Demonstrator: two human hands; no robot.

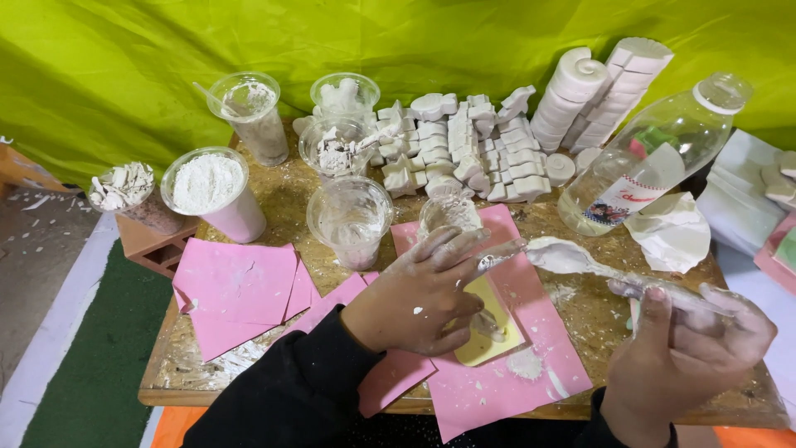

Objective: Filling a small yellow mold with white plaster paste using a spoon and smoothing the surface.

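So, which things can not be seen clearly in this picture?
- Yellow mould, head view: mostly covered by the left hand; its contents cannot be told.
- Spoon: handle hidden inside the right hand.
- Plastic bottle: label too small to make out.
- Pink stack: cut by the right edge.

left hand [419, 294] covers most of the yellow mould [489, 328], so no idea what's in it. white stack [767, 178] far right gets cut by the edge.

Yellow mould [497, 319], pink paper [485, 390], white powder cup [207, 184].
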